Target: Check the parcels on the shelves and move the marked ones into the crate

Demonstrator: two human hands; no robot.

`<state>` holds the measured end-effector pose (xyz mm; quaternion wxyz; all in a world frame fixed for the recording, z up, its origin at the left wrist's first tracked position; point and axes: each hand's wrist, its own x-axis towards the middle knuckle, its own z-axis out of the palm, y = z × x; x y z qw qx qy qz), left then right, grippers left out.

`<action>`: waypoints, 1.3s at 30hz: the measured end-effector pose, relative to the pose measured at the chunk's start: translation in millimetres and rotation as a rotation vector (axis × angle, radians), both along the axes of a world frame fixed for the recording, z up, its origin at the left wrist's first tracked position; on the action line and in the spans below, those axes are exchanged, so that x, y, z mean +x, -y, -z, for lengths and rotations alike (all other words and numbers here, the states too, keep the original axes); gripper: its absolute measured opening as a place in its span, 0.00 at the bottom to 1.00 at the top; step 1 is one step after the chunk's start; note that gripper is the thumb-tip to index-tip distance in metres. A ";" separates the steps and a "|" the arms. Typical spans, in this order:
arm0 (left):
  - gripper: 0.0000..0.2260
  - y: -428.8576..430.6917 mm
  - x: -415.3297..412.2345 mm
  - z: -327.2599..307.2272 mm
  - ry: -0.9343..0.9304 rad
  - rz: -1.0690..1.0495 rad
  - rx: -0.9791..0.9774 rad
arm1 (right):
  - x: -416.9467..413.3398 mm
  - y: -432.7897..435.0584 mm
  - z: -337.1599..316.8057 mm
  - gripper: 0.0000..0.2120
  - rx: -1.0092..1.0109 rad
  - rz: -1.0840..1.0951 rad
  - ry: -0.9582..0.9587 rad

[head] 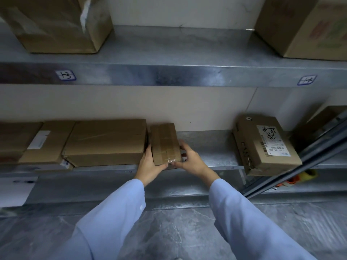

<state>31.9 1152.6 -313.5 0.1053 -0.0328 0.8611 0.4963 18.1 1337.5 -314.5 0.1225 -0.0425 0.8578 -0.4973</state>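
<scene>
Cardboard stock on the galvanised lower shelf (206,147). Toward the left end lies a flat parcel (47,143) with a white label. Its left-hand neighbour is cut off by the frame edge, and a large parcel (107,141) lies on its right.

The left hand (150,164) grips the left side of the small taped parcel (164,143), which lies at the shelf's front edge just beside the large parcel. The fingertips are hidden in the gap between the two. The right hand (191,160) grips the right side, fingers curled, thumb at the near end. Both hands are thus clamped on the one parcel.

A small red object behind the right hand is too hidden to identify. Well apart toward the right end, a labelled parcel (266,145) sits at the front edge, its handwriting unreadable. A diagonal rail (309,156) partly hides another box at the right corner.
</scene>
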 end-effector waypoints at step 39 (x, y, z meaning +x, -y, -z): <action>0.46 32.2 9.4 -109.6 -0.112 0.174 0.427 | 41.8 0.6 -123.9 0.47 -0.225 0.107 -0.072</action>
